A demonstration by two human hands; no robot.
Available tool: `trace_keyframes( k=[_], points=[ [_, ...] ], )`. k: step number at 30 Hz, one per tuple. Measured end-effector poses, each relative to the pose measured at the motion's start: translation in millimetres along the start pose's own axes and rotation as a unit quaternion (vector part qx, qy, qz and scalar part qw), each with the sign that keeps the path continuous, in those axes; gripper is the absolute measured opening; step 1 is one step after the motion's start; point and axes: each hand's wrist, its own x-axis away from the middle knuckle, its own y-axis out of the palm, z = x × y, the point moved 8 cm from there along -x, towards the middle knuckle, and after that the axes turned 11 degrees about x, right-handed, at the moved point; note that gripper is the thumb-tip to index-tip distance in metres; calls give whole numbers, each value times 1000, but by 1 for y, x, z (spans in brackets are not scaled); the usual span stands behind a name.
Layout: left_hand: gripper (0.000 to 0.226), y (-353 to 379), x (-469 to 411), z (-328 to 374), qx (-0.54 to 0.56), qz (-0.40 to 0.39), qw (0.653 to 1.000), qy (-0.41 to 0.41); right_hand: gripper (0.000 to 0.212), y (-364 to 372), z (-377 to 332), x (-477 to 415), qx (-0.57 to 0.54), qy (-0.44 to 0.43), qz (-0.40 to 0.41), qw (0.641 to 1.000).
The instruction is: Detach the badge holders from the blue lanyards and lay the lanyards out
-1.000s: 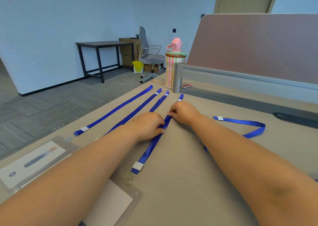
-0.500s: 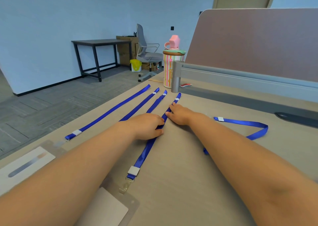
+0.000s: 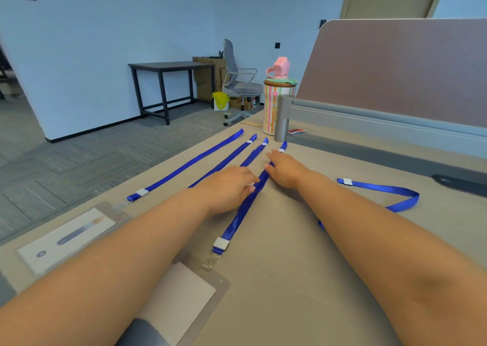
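Several blue lanyards lie straight and side by side on the desk (image 3: 303, 279), the leftmost lanyard (image 3: 184, 165) longest in view. My left hand (image 3: 232, 187) presses its fingertips onto the middle of the fourth lanyard (image 3: 237, 219). My right hand (image 3: 287, 170) lies flat farther along the same strap, fingers stretched toward its far end. The strap's near clip (image 3: 217, 249) touches the tab of a clear badge holder (image 3: 184, 290) partly under my left forearm; whether they are joined I cannot tell. Another badge holder (image 3: 66, 237) lies at the left edge. One loose lanyard (image 3: 382, 189) curls at the right.
A striped tumbler with a pink lid (image 3: 275, 103) stands at the desk's far end beside a grey partition post (image 3: 282, 119). The brown divider (image 3: 395, 69) runs along the right. A small red packet (image 3: 296, 131) lies by the post. The desk's left edge drops to the floor.
My right hand has slid along the fourth lanyard toward its far end, fingers stretching out. My left hand has stayed on the strap's middle.
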Motion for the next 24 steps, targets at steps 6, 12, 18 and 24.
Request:
trace_keyframes(
  k=[6, 12, 18, 24],
  points=[
    [23, -21, 69, 2, 2, 43, 999, -32, 32, -12, -52, 63, -10, -59, 9, 998],
    [22, 2, 140, 11, 0, 28, 999, -47, 41, 2, -79, 117, 36, -62, -6, 997],
    [35, 20, 177, 23, -19, 54, 998, -35, 53, 16, -85, 132, 0, -33, -37, 999],
    [38, 20, 184, 28, -10, 117, 992, -49, 62, 19, -85, 133, -12, -7, -28, 999]
  ],
)
